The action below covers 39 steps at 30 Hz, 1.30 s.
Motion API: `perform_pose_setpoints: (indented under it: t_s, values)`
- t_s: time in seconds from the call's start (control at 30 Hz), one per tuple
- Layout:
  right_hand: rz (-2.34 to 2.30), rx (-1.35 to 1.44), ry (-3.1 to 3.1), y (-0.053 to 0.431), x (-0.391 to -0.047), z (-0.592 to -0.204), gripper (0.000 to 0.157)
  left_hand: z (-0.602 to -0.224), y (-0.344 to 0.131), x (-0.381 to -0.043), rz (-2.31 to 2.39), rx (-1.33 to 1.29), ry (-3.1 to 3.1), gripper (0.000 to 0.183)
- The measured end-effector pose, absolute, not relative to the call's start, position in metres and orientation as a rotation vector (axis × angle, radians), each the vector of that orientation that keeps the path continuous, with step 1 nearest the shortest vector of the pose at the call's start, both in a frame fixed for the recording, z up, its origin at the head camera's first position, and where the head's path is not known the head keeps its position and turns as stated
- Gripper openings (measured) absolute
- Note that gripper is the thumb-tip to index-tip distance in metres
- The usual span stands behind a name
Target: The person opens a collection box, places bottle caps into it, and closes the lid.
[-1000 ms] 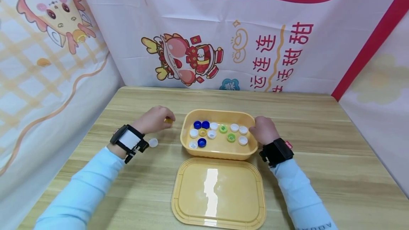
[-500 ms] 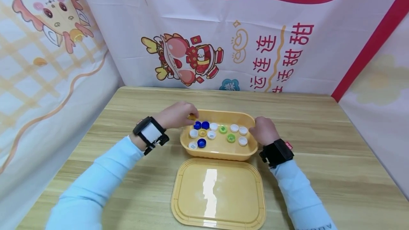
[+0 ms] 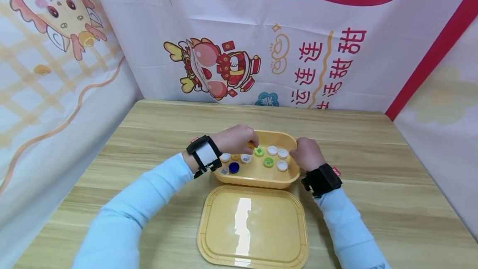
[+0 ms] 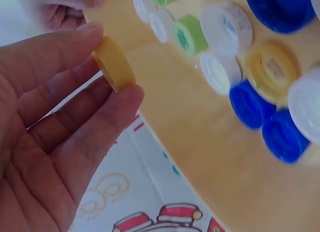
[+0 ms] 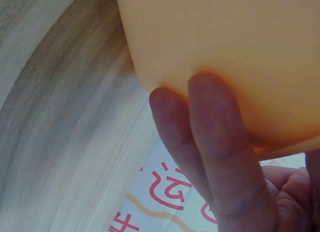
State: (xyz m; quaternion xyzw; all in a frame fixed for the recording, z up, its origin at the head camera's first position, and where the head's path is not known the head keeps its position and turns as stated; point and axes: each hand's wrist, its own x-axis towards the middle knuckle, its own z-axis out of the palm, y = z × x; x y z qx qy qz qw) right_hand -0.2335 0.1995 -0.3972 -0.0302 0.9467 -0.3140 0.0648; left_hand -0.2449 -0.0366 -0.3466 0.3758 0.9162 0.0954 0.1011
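Note:
In the head view my left hand point(image 3: 236, 139) is over the yellow plastic box point(image 3: 257, 182). Thumb and fingertips pinch a yellow bottle cap point(image 4: 117, 64) by its edge, clear in the left wrist view. Below lie loose caps: green caps point(image 4: 190, 34), white caps point(image 4: 227, 28), blue caps point(image 4: 284, 136) and another yellow cap point(image 4: 272, 72). My left hand hides some of them from the head camera. At the box's right end, my right hand point(image 3: 309, 153) grips the rim. Two of its fingers point(image 5: 220, 137) press the outer wall in the right wrist view.
A flat yellow lid point(image 3: 261, 227) lies in front of the box, near the person. Both stand on a wood-grain table point(image 3: 373, 169). Printed cloth point(image 3: 328, 7) hangs behind the table and along its sides.
My left hand has carried the yellow cap rightward from beside the box to over its middle. A white cap on the table at left is now out of view. The right hand keeps its grip.

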Motion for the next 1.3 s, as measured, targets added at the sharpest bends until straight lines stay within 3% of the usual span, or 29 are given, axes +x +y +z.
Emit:
perform_pose_setpoints:
  t_s: [0.4,1.3]
  values:
    - [-0.856,-0.240,2.974,0.203,-0.232,-0.397,0.011,-0.355,-0.012,-0.248,0.241,1.127,2.600,0.022]
    - [-0.862,-0.182,2.918,0.205,-0.237,-0.398,0.013,-0.379,0.009,-0.263,0.130,1.107,2.521,0.008]
